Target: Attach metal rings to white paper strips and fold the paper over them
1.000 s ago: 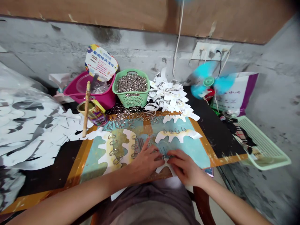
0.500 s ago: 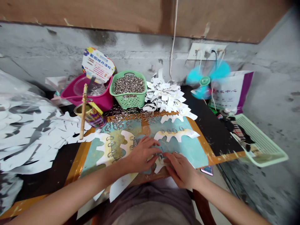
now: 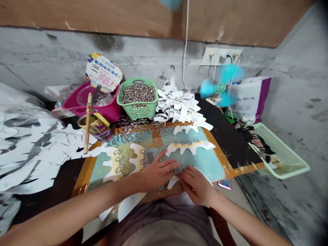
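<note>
The left hand and right hand lie open and close together, fingers on a white paper cutout at the table's near edge. At twelve o'clock, a green basket brims with metal rings; at eleven, a pink tub holds a plastic bag; loose rings spill before both.

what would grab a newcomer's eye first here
The green plastic basket heaped with metal rings stands out first at the back of the table, with a pile of white paper cutouts to its right. A teal fan, its blades blurred, spins at the back right, while large white sheets spread in from the left. At the front, the left hand and right hand meet over a white paper piece.
</note>
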Tool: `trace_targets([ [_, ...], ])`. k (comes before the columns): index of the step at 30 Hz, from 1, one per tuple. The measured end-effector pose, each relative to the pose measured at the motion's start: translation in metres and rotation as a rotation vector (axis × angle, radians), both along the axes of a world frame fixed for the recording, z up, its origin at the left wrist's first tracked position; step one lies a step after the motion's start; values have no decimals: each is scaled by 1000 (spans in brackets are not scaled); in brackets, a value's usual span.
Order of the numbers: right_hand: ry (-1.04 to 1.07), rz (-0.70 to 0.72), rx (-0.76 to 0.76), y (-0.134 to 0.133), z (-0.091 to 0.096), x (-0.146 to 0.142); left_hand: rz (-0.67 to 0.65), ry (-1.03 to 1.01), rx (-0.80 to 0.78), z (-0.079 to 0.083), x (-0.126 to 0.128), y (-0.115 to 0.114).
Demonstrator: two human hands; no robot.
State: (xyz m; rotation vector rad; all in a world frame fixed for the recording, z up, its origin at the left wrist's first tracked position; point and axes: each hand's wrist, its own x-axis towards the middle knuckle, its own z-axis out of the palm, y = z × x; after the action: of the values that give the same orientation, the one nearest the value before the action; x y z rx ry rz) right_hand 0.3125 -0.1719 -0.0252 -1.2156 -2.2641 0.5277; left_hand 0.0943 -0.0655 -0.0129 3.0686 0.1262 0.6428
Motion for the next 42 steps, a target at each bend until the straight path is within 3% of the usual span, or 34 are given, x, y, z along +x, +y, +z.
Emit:
trace_targets([
  [4,-54,78,26,1,2,0,9,-74,-27,-1,-10,-2],
  [9,-137,72,37,1,3,-1,-64,44,-35,8,-6,7],
  [13,-128,65,40,1,2,-2,-104,95,-59,6,-3,12],
  [18,-96,-4,-32,3,7,-6,-18,47,-157,-1,-8,2],
  [23,-246,-66,-60,8,15,-16,77,-27,-172,2,-10,-11],
  [32,-299,-93,10,5,3,-20,117,47,-238,-2,-8,-8],
  [42,-114,-113,-55,3,2,-14,66,166,-301,22,-6,-4],
])
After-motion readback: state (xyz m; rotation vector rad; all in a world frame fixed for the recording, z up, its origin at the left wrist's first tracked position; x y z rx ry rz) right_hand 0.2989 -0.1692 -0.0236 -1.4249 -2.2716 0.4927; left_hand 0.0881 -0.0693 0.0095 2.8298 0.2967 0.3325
